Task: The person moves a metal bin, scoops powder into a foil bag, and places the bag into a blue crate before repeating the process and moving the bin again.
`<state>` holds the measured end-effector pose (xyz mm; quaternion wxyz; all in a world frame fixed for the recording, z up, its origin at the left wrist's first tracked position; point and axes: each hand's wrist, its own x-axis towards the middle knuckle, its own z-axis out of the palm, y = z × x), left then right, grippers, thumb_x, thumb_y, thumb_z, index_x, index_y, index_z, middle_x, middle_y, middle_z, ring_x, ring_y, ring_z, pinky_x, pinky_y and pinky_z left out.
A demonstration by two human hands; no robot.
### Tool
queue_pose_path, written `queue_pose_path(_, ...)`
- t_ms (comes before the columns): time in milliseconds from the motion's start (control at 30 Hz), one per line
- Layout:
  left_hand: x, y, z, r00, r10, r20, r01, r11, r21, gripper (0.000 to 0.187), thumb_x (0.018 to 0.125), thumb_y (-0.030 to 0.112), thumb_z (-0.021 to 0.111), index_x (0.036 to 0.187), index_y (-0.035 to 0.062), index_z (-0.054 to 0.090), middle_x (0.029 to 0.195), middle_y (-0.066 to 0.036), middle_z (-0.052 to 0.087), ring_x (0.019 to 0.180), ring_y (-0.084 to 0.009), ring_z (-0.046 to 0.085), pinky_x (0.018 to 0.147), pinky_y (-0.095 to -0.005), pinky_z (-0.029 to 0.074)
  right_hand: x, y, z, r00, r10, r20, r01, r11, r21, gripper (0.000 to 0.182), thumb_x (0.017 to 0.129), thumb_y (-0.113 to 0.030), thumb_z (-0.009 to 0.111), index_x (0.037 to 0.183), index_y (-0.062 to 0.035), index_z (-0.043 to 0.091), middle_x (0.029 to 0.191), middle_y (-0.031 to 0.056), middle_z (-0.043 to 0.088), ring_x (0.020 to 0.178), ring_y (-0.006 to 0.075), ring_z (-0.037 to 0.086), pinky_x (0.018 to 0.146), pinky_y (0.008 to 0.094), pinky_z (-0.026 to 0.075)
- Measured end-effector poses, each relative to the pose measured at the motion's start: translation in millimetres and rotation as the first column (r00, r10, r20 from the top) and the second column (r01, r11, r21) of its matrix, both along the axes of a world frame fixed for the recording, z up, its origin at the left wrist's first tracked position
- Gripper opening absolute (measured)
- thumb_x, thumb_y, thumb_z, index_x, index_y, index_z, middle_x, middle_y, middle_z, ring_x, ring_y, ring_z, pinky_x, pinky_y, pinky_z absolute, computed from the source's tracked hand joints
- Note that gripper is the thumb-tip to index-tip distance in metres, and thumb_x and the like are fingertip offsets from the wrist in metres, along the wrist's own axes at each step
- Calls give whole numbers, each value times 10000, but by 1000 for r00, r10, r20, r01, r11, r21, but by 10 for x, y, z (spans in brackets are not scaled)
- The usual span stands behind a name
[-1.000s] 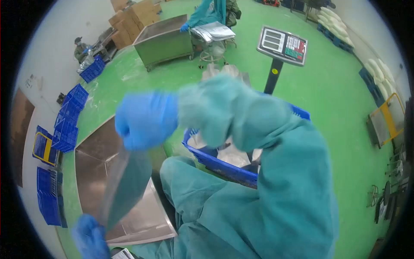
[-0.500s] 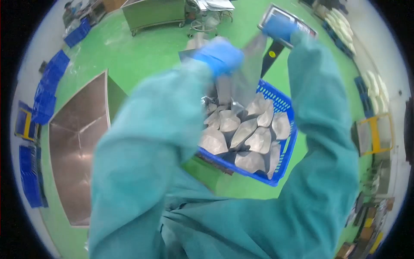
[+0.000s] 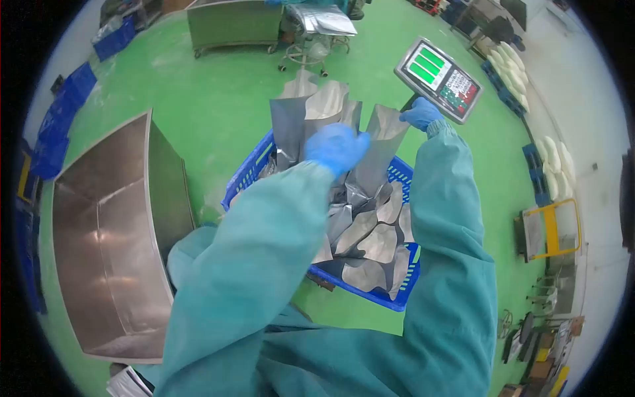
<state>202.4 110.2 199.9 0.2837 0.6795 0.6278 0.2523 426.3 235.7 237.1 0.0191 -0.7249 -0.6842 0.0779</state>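
Observation:
A blue plastic basket [image 3: 248, 169] is packed with silver foil pouches [image 3: 360, 231], several standing upright at its far end. My blue-gloved right hand [image 3: 422, 114] pinches the upper right corner of a tall foil pouch [image 3: 383, 135] whose lower part is down among the others. Close to that pouch's left edge, my left hand [image 3: 337, 149] is closed with curled fingers, in front of the upright pouches. What it grips is hidden behind the glove. Just above my right hand is a scale display [image 3: 440, 79] with green lit screens and a keypad.
A deep metal bin [image 3: 106, 231] stands on the left. At the back are a wheeled metal tub [image 3: 235, 26] and a stool [image 3: 317, 26] with silver sheets on it. Yellow-handled trolley [image 3: 552, 228] and stacked white sacks [image 3: 509, 69] line the right wall.
Both hands have come down, and the right has left the front of the display, whose screens now show. The pouch between them is lower, among the others. The view has shifted.

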Motion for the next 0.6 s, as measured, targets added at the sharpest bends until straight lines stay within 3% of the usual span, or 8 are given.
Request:
queue_pose_path(100, -612, -574, 116, 990, -87, 111, 39, 927, 374, 397, 821, 365, 527, 699, -12, 553, 658, -192, 535, 604, -334, 520, 563, -404, 398, -82, -397, 156, 990, 7, -142, 49, 920, 390, 493, 663, -302, 657, 1039, 1, 554, 966, 206, 606, 894, 323, 596, 749, 372, 481)
queue_pose_path(233, -1776, -1659, 65, 959, 242, 147, -274, 925, 263, 225, 778, 135, 625, 654, -13, 509, 566, -60, 446, 537, -115, 418, 496, -294, 360, -895, -1196, 125, 819, 421, -390, -123, 792, 598, 382, 718, -295, 635, 995, -43, 560, 910, 162, 601, 848, 311, 593, 741, 394, 469)
queue_pose_path(333, -3025, -2577, -563, 832, 521, 189, -553, 808, 204, 193, 808, 100, 584, 683, -9, 487, 631, -60, 449, 605, -119, 413, 539, -279, 354, -1797, -1815, 158, 567, 620, -542, -655, 738, 159, 397, 745, -275, 629, 1071, -63, 543, 966, 138, 604, 872, 281, 594, 738, 370, 472)
queue_pose_path(400, -3526, -3340, -589, 639, 724, -259, -700, 687, 194, 191, 840, 144, 554, 730, -8, 518, 660, -69, 482, 641, -167, 468, 620, -299, 416, -2454, -2073, -158, 387, 748, -539, -910, 403, -95, 430, 757, -341, 605, 1084, -68, 543, 1006, 165, 592, 934, 330, 570, 792, 417, 450)
queue_pose_path(500, -4284, -4579, -1122, 516, 803, -298, -688, 596, 414, 134, 799, 104, 585, 778, -17, 530, 731, -136, 524, 704, -184, 484, 663, -313, 414, -3487, -2664, -527, 44, 846, -531, -998, 14, -60, 450, 735, -357, 628, 1061, -55, 560, 1030, 175, 585, 955, 334, 560, 819, 436, 442)
queue_pose_path(533, -4410, -4924, -1155, 453, 873, 183, -884, 466, -33, 173, 808, 166, 584, 909, 27, 567, 749, -103, 555, 633, -198, 490, 597, -321, 424, -3793, -2903, -453, 21, 865, -502, -990, -52, -131, 445, 727, -358, 635, 1049, -58, 569, 1038, 170, 584, 957, 327, 560, 825, 437, 441)
queue_pose_path(567, -4522, -5394, -1269, 72, 848, 525, -764, 385, -518, 273, 818, 228, 584, 1040, 71, 603, 768, -70, 587, 561, -212, 496, 530, -328, 435, -4156, -3041, -594, -5, 851, -526, -983, -100, -152, 445, 727, -358, 635, 1049, -58, 569, 1038, 170, 584, 957, 327, 560, 825, 437, 441)
queue_pose_path(600, -4850, -5786, -2109, 274, 940, 203, -948, 229, 219, 190, 802, 142, 605, 883, -24, 559, 825, -163, 573, 791, -228, 540, 736, -334, 435, -4557, -3216, -766, -109, 844, -525, -965, -217, -148, 442, 715, -366, 638, 1032, -64, 580, 1035, 171, 584, 960, 325, 561, 827, 436, 441)
